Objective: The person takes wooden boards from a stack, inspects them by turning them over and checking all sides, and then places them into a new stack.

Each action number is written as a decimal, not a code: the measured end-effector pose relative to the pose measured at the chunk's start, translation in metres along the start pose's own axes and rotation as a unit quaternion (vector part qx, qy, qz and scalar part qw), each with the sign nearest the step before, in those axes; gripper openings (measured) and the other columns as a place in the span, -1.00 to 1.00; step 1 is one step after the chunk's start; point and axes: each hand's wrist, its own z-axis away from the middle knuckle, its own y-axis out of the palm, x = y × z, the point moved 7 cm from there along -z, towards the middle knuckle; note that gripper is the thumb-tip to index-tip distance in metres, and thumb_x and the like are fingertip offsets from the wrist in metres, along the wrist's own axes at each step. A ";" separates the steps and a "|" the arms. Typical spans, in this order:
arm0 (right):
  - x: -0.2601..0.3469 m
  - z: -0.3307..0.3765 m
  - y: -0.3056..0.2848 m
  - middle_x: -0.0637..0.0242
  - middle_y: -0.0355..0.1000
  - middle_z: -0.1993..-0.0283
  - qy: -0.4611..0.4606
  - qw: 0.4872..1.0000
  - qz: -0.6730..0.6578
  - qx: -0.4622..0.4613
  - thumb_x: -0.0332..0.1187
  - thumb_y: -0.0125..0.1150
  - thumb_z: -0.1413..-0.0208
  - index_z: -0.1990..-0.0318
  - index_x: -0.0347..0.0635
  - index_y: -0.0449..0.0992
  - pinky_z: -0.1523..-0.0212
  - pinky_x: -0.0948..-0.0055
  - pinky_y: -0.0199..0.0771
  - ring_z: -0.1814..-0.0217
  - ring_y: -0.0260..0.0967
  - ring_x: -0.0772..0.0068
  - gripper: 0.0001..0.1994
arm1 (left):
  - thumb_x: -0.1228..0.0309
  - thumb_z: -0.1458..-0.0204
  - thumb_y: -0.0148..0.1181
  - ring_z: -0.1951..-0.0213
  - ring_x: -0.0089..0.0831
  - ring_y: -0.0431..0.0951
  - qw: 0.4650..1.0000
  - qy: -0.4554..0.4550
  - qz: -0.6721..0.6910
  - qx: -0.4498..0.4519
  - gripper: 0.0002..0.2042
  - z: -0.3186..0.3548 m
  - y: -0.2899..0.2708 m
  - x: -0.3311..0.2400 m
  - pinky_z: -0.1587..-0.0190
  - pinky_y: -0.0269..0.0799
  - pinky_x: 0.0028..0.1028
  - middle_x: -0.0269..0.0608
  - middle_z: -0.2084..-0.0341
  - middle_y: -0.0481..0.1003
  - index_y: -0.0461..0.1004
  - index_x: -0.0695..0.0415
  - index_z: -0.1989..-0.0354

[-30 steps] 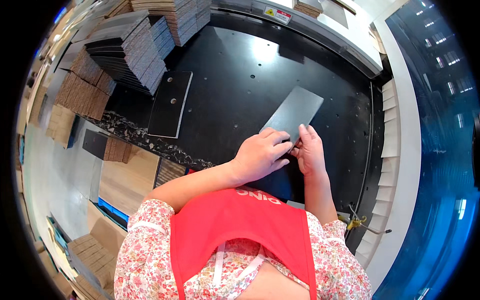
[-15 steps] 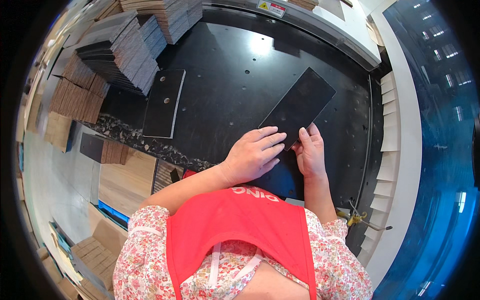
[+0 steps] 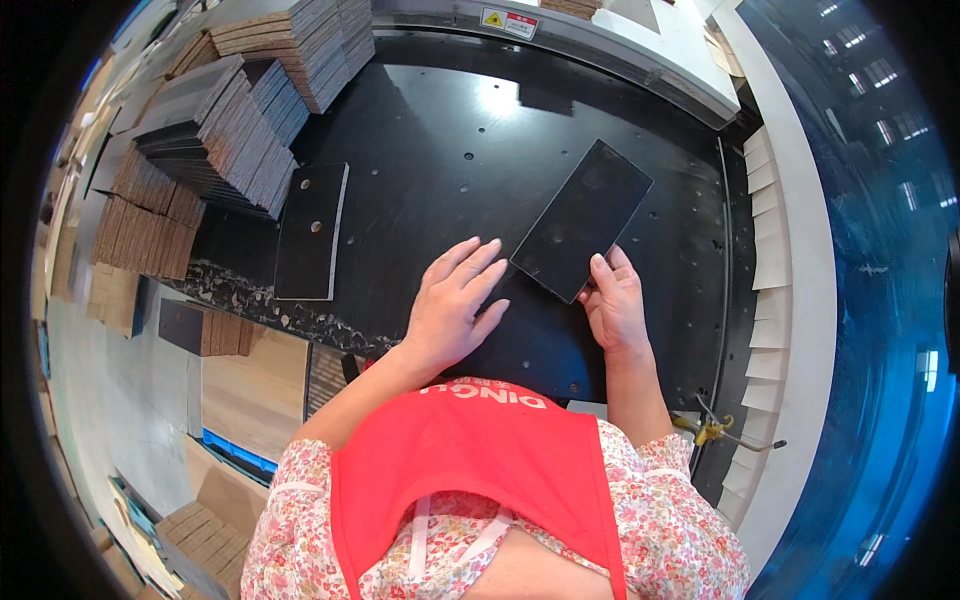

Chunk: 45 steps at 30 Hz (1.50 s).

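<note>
My right hand (image 3: 614,298) pinches the near right edge of a dark rectangular panel (image 3: 585,222), thumb on top and fingers along its side. The panel slants away to the upper right over the black worktable (image 3: 420,150). To the left of it, my left hand (image 3: 455,300) is apart from the panel, palm down with fingers stretched and nothing held. Farther left, another dark panel (image 3: 312,240) with two round holes and a pale edge lies near the table's chipped front edge.
Stacks of dark-faced panels (image 3: 215,135) with brown edges stand at the far left. A white machine beam (image 3: 660,50) with a warning label crosses the back. Overlapping white strips (image 3: 766,290) line the right side. A yellow-handled tool (image 3: 715,430) sits at the lower right.
My left hand has come off the dark panel and moved left, its fingers now spread. My right hand keeps hold of the panel. The whole view has shifted slightly.
</note>
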 end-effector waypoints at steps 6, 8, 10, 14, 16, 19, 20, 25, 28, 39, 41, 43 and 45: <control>0.020 -0.015 -0.037 0.46 0.51 0.16 -0.012 0.998 0.013 -0.053 -0.34 0.11 -0.32 -0.07 -0.12 0.43 0.45 0.70 0.41 0.35 0.42 0.70 -0.77 | 0.49 0.11 0.37 -0.17 -0.06 0.41 0.998 -0.055 0.002 -0.019 -0.64 0.022 -0.013 0.017 -0.19 0.36 -0.18 -0.07 -0.07 0.50 0.55 0.23 0.06; 0.024 -0.016 -0.043 0.48 0.50 0.18 -0.014 0.996 0.015 -0.082 -0.35 0.09 -0.33 -0.02 -0.10 0.44 0.43 0.70 0.45 0.32 0.43 0.69 -0.82 | 0.51 0.11 0.37 -0.16 -0.07 0.42 0.997 -0.066 0.010 -0.026 -0.65 0.027 -0.013 0.022 -0.18 0.37 -0.18 -0.08 -0.05 0.51 0.56 0.23 0.08; 0.020 -0.017 -0.049 0.48 0.48 0.18 -0.019 0.991 0.010 -0.132 -0.35 0.09 -0.33 -0.01 -0.11 0.44 0.41 0.69 0.48 0.30 0.43 0.69 -0.83 | 0.50 0.11 0.37 -0.12 -0.08 0.44 0.997 -0.062 0.016 -0.038 -0.67 0.026 -0.015 0.019 -0.16 0.38 -0.19 -0.10 0.00 0.52 0.56 0.22 0.10; 0.012 -0.013 -0.055 0.38 0.44 0.11 -0.038 0.982 -0.001 -0.183 -0.40 0.13 -0.29 -0.23 -0.13 0.16 0.33 0.58 0.57 0.23 0.44 0.55 -0.58 | 0.46 0.09 0.37 -0.11 -0.10 0.45 0.998 -0.057 0.015 -0.036 -0.69 0.025 -0.013 0.020 -0.14 0.39 -0.20 -0.13 0.02 0.52 0.57 0.20 0.12; 0.012 -0.012 -0.050 0.28 0.44 0.08 -0.039 0.983 0.004 -0.177 -0.43 0.10 -0.30 -0.44 -0.09 -0.22 0.28 0.48 0.60 0.18 0.49 0.44 -0.29 | 0.48 0.11 0.37 -0.09 -0.09 0.47 0.998 -0.051 0.017 -0.037 -0.69 0.025 -0.014 0.020 -0.13 0.39 -0.19 -0.12 0.03 0.53 0.57 0.20 0.13; 0.008 -0.011 -0.037 0.10 0.48 0.04 -0.018 0.993 0.006 -0.120 -0.42 0.02 -0.34 -0.48 -0.04 -0.62 0.24 0.42 0.62 0.12 0.53 0.37 -0.12 | 0.52 0.13 0.37 -0.06 -0.07 0.49 0.998 -0.048 0.017 -0.041 -0.69 0.027 -0.017 0.020 -0.12 0.41 -0.18 -0.08 0.05 0.54 0.56 0.21 0.14; 0.013 -0.007 -0.033 0.05 0.51 0.08 -0.022 0.992 0.042 -0.115 -0.40 0.01 -0.36 -0.48 -0.15 -0.57 0.26 0.43 0.61 0.20 0.55 0.36 -0.15 | 0.53 0.13 0.37 -0.06 -0.07 0.49 0.998 -0.048 0.025 -0.043 -0.70 0.025 -0.018 0.021 -0.12 0.41 -0.19 -0.08 0.05 0.54 0.57 0.21 0.15; 0.034 0.014 -0.013 0.19 0.55 0.32 -0.055 0.923 0.358 -0.128 -0.46 0.09 -0.30 -0.34 -0.44 0.20 0.34 0.54 0.54 0.39 0.47 0.56 -0.50 | 0.52 0.11 0.37 -0.02 -0.09 0.52 0.994 -0.069 0.039 -0.072 -0.72 0.041 -0.031 0.025 -0.07 0.45 -0.18 -0.07 0.08 0.55 0.58 0.21 0.17; 0.060 0.017 0.000 0.10 0.54 0.14 -0.300 0.737 0.602 -0.073 -0.56 0.22 -0.12 0.12 -0.35 0.55 0.13 0.28 0.49 0.17 0.50 0.19 -0.83 | 0.49 0.09 0.38 0.01 -0.08 0.53 0.994 -0.068 0.024 -0.085 -0.75 0.052 -0.039 0.027 -0.05 0.46 -0.19 -0.08 0.13 0.56 0.57 0.20 0.19; 0.036 -0.023 0.001 0.17 0.43 -0.22 -0.290 0.576 0.764 -0.025 -0.49 0.30 -0.05 0.07 -0.36 0.59 -0.23 0.12 0.29 -0.25 0.31 0.08 -0.73 | 0.44 0.10 0.35 0.05 -0.26 0.54 0.991 -0.090 -0.030 -0.099 -0.81 0.056 -0.038 0.023 -0.03 0.42 -0.24 -0.26 0.20 0.55 0.57 0.12 0.27; 0.032 -0.021 0.001 0.19 0.44 -0.21 -0.294 0.572 0.765 -0.031 -0.48 0.30 -0.05 0.08 -0.35 0.59 -0.21 0.12 0.29 -0.24 0.32 0.10 -0.74 | 0.43 0.09 0.35 0.05 -0.26 0.53 0.991 -0.092 -0.039 -0.090 -0.82 0.057 -0.037 0.022 -0.04 0.41 -0.24 -0.27 0.19 0.55 0.57 0.11 0.27; 0.032 -0.021 -0.001 0.23 0.46 -0.19 -0.311 0.566 0.762 -0.037 -0.47 0.29 -0.06 0.10 -0.31 0.61 -0.17 0.10 0.29 -0.22 0.32 0.13 -0.76 | 0.43 0.08 0.34 0.04 -0.26 0.53 0.990 -0.098 -0.048 -0.086 -0.82 0.053 -0.036 0.022 -0.04 0.41 -0.24 -0.28 0.19 0.54 0.57 0.11 0.28; 0.031 -0.022 -0.006 0.26 0.46 -0.18 -0.317 0.563 0.762 -0.039 -0.48 0.33 -0.01 0.13 -0.26 0.62 -0.12 0.11 0.31 -0.16 0.33 0.12 -0.77 | 0.42 0.08 0.33 0.04 -0.26 0.52 0.990 -0.100 -0.054 -0.081 -0.83 0.051 -0.038 0.020 -0.04 0.41 -0.23 -0.28 0.20 0.54 0.57 0.10 0.28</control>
